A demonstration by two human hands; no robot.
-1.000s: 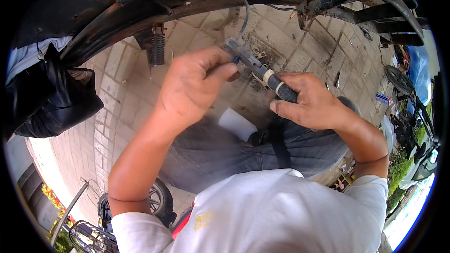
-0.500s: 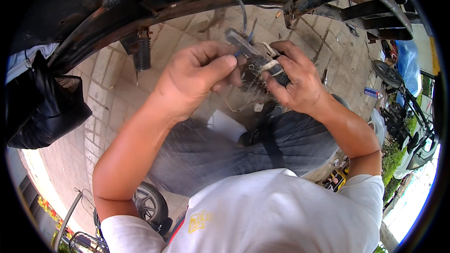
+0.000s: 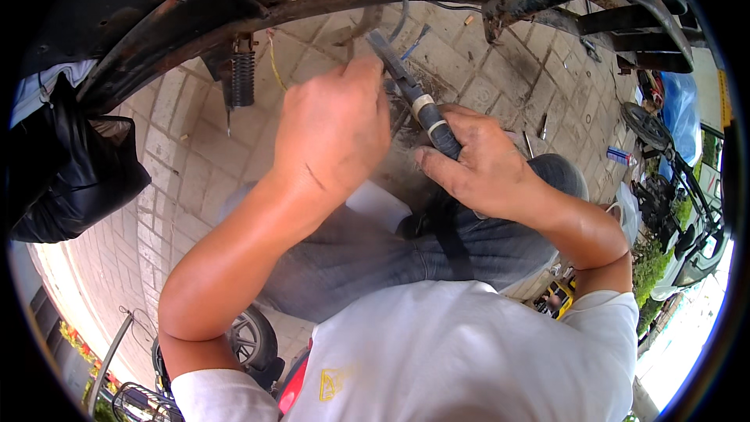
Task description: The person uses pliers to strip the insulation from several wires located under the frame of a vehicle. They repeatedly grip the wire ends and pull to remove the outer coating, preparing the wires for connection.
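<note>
My right hand point(image 3: 484, 156) is closed around pliers point(image 3: 406, 82) with a dark grip and pale tape bands. Their metal jaws point up and to the left, toward the vehicle frame. My left hand point(image 3: 334, 121) is beside the jaws, back toward me and fingers curled under. What those fingers hold, if anything, is hidden. A thin yellow wire point(image 3: 275, 66) runs down behind my left hand's far side. Just past the jaws a blue wire end point(image 3: 418, 43) shows, and a dark cable point(image 3: 404, 12) hangs from the frame.
A rusty black vehicle frame point(image 3: 336, 6) spans the far side, with a coil spring point(image 3: 243, 78) hanging from it. At left is a black bag point(image 3: 86, 172). Tools point(image 3: 543, 126) and a can point(image 3: 621, 156) lie on the paving at right, near a blue plastic sheet point(image 3: 680, 113).
My left hand has turned its back to me and risen slightly, hiding its fingers. The pliers have swung steeper in my right hand. The yellow wire now shows beside my left hand.
</note>
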